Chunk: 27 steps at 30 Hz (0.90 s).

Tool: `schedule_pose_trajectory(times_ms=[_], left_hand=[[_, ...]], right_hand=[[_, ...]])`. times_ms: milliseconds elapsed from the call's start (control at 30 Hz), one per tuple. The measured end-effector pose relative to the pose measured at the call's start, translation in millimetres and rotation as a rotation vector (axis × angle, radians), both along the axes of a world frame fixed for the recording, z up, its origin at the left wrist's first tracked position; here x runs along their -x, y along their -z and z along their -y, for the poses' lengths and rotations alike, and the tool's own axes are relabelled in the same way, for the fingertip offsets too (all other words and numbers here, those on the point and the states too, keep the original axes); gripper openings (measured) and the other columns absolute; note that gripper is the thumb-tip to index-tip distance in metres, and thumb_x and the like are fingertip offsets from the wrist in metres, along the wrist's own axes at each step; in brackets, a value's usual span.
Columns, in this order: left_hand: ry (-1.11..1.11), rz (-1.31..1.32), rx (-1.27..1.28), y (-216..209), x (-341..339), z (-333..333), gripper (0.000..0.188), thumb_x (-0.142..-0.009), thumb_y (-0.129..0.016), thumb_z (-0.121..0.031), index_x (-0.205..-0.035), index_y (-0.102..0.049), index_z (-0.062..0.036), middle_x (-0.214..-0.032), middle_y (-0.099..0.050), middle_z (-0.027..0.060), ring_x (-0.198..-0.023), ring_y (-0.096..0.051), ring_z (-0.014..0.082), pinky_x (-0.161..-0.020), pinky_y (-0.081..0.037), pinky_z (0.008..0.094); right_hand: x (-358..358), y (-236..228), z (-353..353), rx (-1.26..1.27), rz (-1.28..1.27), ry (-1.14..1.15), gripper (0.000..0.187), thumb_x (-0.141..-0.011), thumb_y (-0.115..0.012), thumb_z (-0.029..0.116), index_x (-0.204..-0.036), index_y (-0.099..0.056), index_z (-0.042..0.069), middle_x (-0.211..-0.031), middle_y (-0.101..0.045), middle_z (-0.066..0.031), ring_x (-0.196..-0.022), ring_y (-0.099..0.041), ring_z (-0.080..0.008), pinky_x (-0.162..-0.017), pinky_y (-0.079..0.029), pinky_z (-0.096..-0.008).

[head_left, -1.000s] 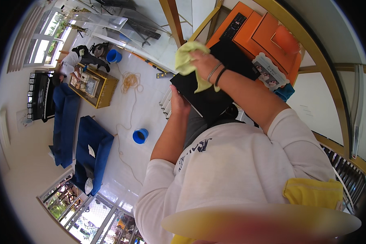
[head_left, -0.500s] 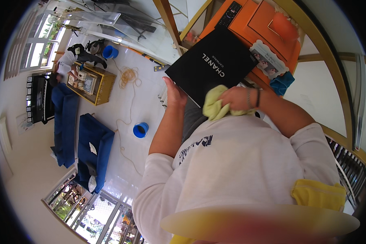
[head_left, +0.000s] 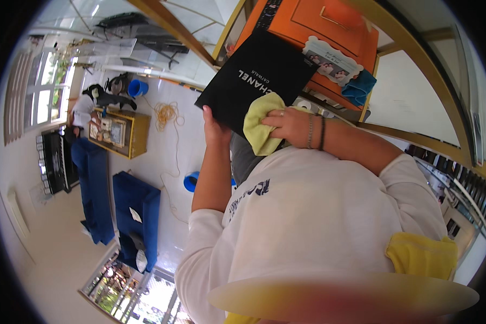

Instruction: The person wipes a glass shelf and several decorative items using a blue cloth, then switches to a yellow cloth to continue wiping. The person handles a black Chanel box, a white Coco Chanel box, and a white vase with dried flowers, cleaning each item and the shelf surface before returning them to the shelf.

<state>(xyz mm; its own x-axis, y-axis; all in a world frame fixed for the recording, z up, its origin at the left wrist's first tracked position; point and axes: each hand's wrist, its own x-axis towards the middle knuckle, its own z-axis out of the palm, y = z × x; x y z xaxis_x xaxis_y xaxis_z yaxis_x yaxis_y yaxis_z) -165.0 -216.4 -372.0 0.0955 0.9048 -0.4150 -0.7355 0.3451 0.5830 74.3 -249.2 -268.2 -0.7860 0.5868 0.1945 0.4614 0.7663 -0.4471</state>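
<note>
A large black book point(head_left: 254, 70) with pale lettering on its cover is tilted in front of my body. My left hand point(head_left: 217, 129) grips its lower left edge, thumb up along the side. In my right hand point(head_left: 294, 127) is a bunched yellow-green cloth point(head_left: 261, 125), pressed on the lower part of the cover. Beyond the book stands an orange case point(head_left: 302, 27), with a scalloped photo frame point(head_left: 333, 60) and a dark remote control point(head_left: 267, 16) on or against it. A blue cloth point(head_left: 359, 89) lies beside the frame.
A gold-edged frame point(head_left: 443, 81) curves round on the right. To the left are blue sofas point(head_left: 137, 216), a blue bucket point(head_left: 191, 182) partly behind my forearm, and a yellow cord point(head_left: 167, 116) on the floor. Farther off, a person point(head_left: 83, 110) bends by a gold table point(head_left: 137, 132).
The cloth and my right hand have moved up over the book's cover, hiding part of the lettering. The book sits further left in view, and the whole scene has shifted.
</note>
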Motion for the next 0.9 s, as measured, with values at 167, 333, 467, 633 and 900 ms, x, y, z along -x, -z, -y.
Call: schedule_pose_trajectory(times_ms=[167, 333, 467, 633, 900], left_hand=[[0.017, 0.093, -0.019, 17, 8, -4, 0.057, -0.084, -0.054, -0.020, -0.133, -0.026, -0.0121, -0.129, -0.040, 0.0101, -0.119, -0.040, 0.0287, -0.099, -0.035, 0.0437], [0.007, 0.051, -0.032, 19, 10, -3, 0.058, -0.083, -0.054, -0.017, -0.133, -0.025, -0.0121, -0.129, -0.039, 0.0104, -0.118, -0.040, 0.0286, -0.099, -0.035, 0.0435], [0.026, 0.038, -0.056, 16, 9, -3, 0.059, -0.082, -0.054, -0.017, -0.133, -0.025, -0.0119, -0.129, -0.039, 0.0110, -0.118, -0.041, 0.0286, -0.098, -0.036, 0.0437], [0.032, 0.036, 0.047, 7, 9, -4, 0.051, -0.082, -0.052, -0.016, -0.129, -0.032, -0.0105, -0.125, -0.043, 0.0117, -0.114, -0.044, 0.0288, -0.096, -0.039, 0.0436], [0.025, -0.043, 0.103, 0, 2, -5, 0.048, -0.081, -0.051, -0.026, -0.122, -0.043, -0.0021, -0.120, -0.051, 0.0118, -0.111, -0.048, 0.0280, -0.096, -0.036, 0.0405]], right_hand=[[-58, 36, -19, -0.146, 0.084, 0.310, 0.020, -0.070, -0.056, 0.009, -0.088, -0.065, 0.010, -0.109, -0.055, -0.0077, -0.100, -0.054, -0.0260, -0.082, -0.045, -0.0367], [-122, 44, -16, 0.283, 0.155, 0.837, 0.023, -0.072, -0.053, 0.005, -0.092, -0.065, 0.005, -0.101, -0.057, -0.0145, -0.096, -0.055, -0.0285, -0.079, -0.046, -0.0362], [-139, 75, -1, 0.828, 0.066, 1.059, 0.026, -0.071, -0.055, 0.009, -0.095, -0.063, 0.004, -0.091, -0.060, -0.0162, -0.086, -0.058, -0.0292, -0.075, -0.046, -0.0355], [-122, 94, 16, 1.011, -0.156, 1.030, 0.030, -0.071, -0.055, 0.015, -0.098, -0.061, 0.001, -0.087, -0.062, -0.0153, -0.080, -0.060, -0.0264, -0.072, -0.046, -0.0353], [-148, 61, 3, 1.086, -0.079, 0.910, 0.042, -0.073, -0.058, 0.024, -0.107, -0.056, -0.001, -0.094, -0.062, -0.0155, -0.081, -0.060, -0.0239, -0.072, -0.047, -0.0323]])
